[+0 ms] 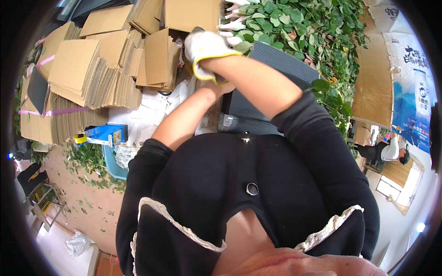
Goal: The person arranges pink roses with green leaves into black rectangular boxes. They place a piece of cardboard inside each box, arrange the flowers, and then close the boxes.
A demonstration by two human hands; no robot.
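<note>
My right hand [209, 46], in a white glove with a yellow cuff, is beside the open side of a cardboard box [157, 58]. A small dark shape shows at its fingertips; whether the hand grips anything cannot be told. My left hand [226, 89] is mostly hidden under my right wrist, with only a bare part near the wrist showing. Right of the hands stands a black ribbed panel [283, 63]. White netting sleeves [234, 26] with pinkish contents lie at the ends of a heap of leafy stems [304, 31].
Stacked cardboard sheets [74, 67] fill the left side. Nearer me are a blue device [107, 134] with a yellow roll and a blue bin [114, 172] holding white netting. A step ladder [46, 203] stands at far left. Another person [385, 151] is at far right.
</note>
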